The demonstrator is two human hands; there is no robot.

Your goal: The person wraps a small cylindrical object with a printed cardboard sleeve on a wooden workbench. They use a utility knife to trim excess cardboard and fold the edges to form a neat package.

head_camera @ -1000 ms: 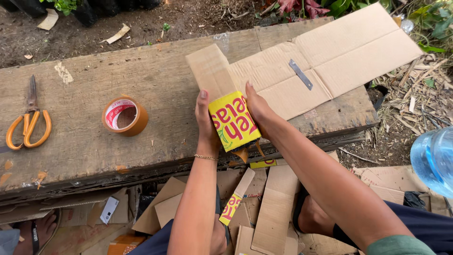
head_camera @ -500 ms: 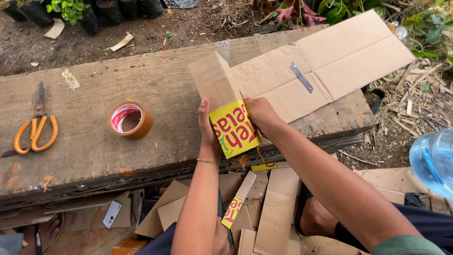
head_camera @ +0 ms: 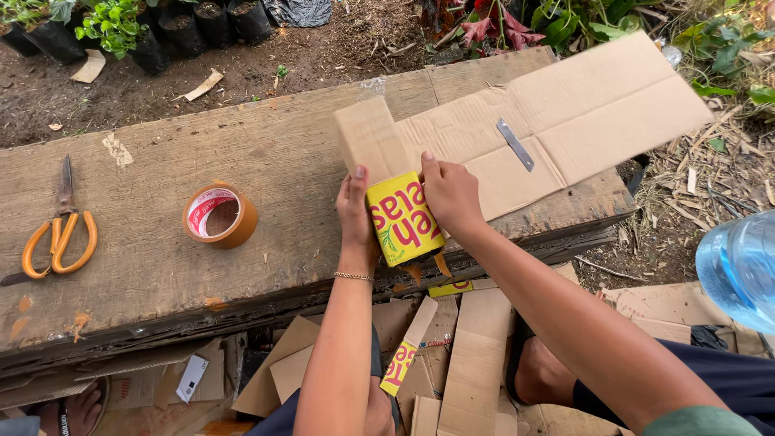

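I see orange-handled scissors (head_camera: 56, 234) at the far left of the wooden plank table (head_camera: 242, 161), a roll of brown tape (head_camera: 219, 216) near them, 1 metal blade (head_camera: 515, 144) on flattened cardboard (head_camera: 597, 113), and a blue water bottle (head_camera: 739, 266) at right.

single head-worn view, looking steeply down and forward, close over the weathered wooden plank table (head_camera: 242, 169), ground beyond.
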